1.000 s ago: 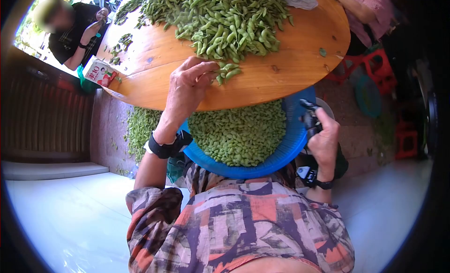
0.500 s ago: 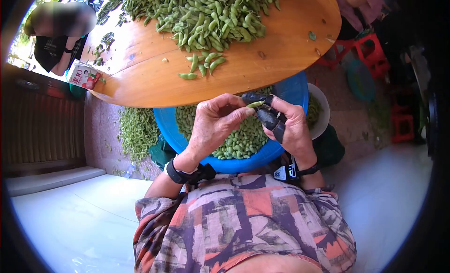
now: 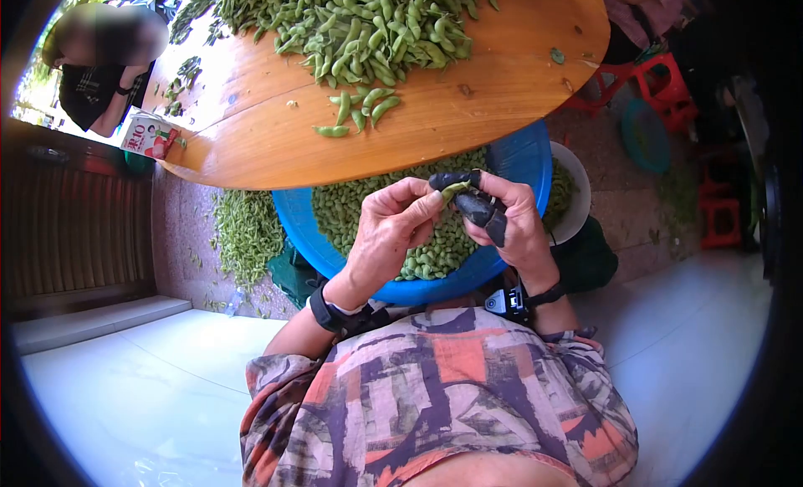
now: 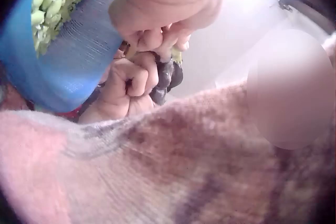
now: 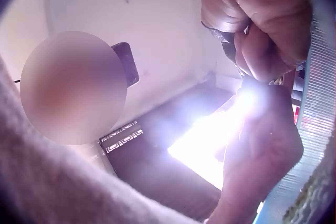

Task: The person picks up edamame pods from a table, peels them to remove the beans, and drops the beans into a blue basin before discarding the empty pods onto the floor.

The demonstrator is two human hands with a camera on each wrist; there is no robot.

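Note:
Over the blue basin (image 3: 284,240), my two hands meet at one green soybean pod (image 3: 454,190). My left hand (image 3: 389,232) pinches the pod's near end between thumb and fingers. Black covers (image 3: 477,207) wrap the thumb and forefinger of my right hand (image 3: 520,223), which grip the other end. Shelled green beans (image 3: 435,257) fill much of the basin below. In the left wrist view, my left hand (image 4: 168,3) is close against my right hand (image 4: 128,85), and the fingers largely hide the pod. Glare washes out part of the right wrist view.
A big heap of pods (image 3: 376,35) covers the back of the wooden table (image 3: 251,156), with several loose pods (image 3: 359,119) in front. A carton (image 3: 150,135) stands at its left edge. More pods (image 3: 247,236) lie on the floor; a white bucket (image 3: 577,177) sits right of the basin.
My left hand has left the small pods on the table and come back over the basin with one pod. My right hand has moved left to meet it; in the last half second both barely shift.

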